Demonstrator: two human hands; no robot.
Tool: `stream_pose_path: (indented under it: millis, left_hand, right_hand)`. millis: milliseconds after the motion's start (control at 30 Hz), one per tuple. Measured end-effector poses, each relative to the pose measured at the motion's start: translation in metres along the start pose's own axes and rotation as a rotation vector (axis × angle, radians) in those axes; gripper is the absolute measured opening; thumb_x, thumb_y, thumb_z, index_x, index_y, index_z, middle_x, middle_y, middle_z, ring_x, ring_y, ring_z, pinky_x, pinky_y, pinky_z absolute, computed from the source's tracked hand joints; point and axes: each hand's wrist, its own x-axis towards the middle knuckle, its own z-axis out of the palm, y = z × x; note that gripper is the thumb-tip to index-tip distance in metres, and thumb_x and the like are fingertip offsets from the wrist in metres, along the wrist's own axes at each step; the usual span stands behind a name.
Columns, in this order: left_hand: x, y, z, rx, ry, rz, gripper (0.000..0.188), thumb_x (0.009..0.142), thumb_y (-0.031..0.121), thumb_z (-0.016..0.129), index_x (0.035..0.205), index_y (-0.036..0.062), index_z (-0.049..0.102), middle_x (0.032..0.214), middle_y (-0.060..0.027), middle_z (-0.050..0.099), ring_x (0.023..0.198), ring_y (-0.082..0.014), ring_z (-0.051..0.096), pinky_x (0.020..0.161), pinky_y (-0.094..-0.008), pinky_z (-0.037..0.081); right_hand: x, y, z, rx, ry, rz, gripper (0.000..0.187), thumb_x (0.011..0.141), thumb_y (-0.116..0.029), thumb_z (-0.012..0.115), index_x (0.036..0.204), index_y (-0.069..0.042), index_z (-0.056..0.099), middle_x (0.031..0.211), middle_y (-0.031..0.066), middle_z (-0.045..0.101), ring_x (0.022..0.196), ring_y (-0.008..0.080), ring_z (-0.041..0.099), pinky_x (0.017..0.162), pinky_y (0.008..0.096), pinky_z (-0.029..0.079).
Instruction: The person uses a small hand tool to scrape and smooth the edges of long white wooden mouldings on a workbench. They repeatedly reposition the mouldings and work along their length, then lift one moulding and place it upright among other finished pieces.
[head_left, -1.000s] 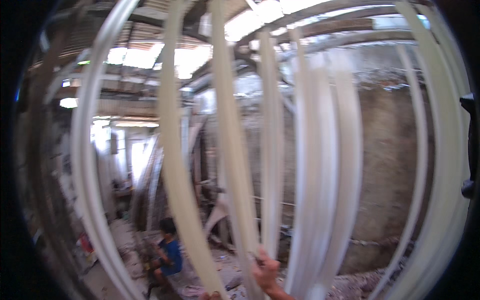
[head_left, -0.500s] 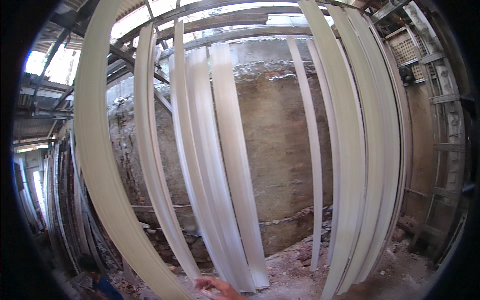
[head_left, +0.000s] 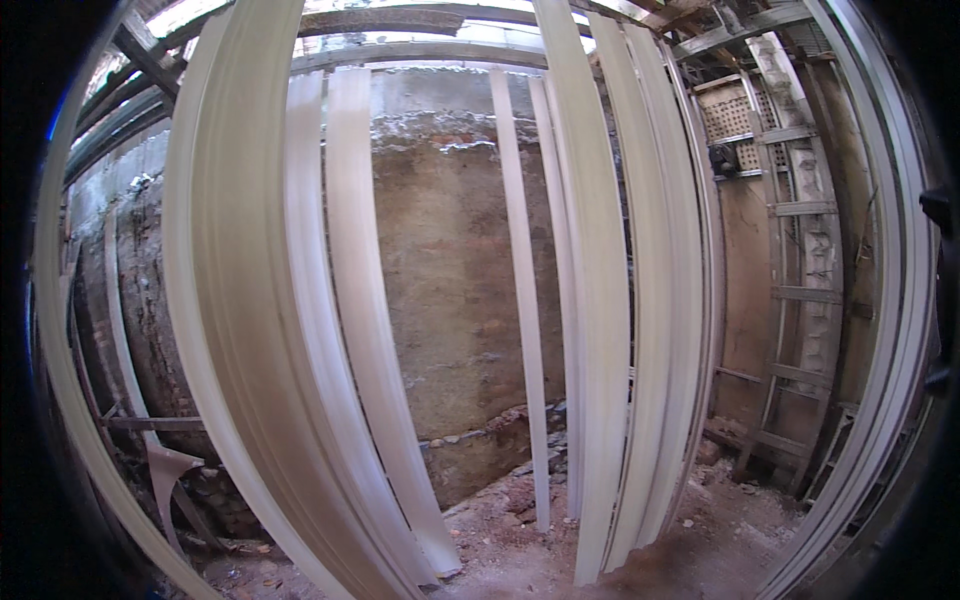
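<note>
Neither my left hand nor my right hand shows now. Long pale moulding strips stand upright in front of me, their lower ends near the dirt floor. Nearest on the left is a wide grooved cream moulding (head_left: 245, 260), overlapping a whiter strip (head_left: 312, 230) behind it. A flat strip (head_left: 362, 260) is just right of these, and a thin narrow strip (head_left: 517, 260) stands apart in the middle. Several cream strips (head_left: 592, 260) are bunched right of centre. One more strip (head_left: 62, 340) curves along the far left rim. What supports the strips at the top cannot be made out.
Behind the strips rises a worn, stained wall (head_left: 450, 280). Rubble lies on the dirt floor (head_left: 500, 560). Wooden beams (head_left: 400, 52) cross overhead. A ladder-like frame (head_left: 800, 290) stands at the right, with long grooved lengths (head_left: 900, 280) close by at the right rim.
A hand seen at the bottom beside the strips is out of view. The view has turned right, shifting the strips left. The wide moulding now overlaps strips that showed separately.
</note>
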Motion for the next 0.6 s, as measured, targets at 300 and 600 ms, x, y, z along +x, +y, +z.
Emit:
stream_pose_path:
  millis: [300,600]
  left_hand:
    - [0.075,-0.014,0.053,-0.451,-0.264,0.059,0.012,0.094,0.011,0.069,0.102,0.0045,0.064,0.085,0.0004,0.061,0.071,-0.0090,0.055,0.060,-0.0252,0.046]
    - [0.155,0.026,0.180,-0.730,-0.654,0.045,0.029,0.090,0.022,0.076,0.106,0.0018,0.063,0.085,-0.0063,0.062,0.068,-0.0165,0.059,0.058,-0.0274,0.050]
  right_hand:
    - [-0.017,-0.002,-0.023,0.295,0.516,0.160,0.040,0.090,-0.038,0.065,0.107,-0.002,0.061,0.090,0.0057,0.057,0.084,0.0168,0.055,0.074,0.0355,0.046]
    - [-0.036,0.035,-0.142,0.314,0.692,0.202,0.040,0.092,-0.037,0.065,0.113,-0.003,0.061,0.098,0.0057,0.059,0.089,0.0172,0.057,0.077,0.0357,0.048]
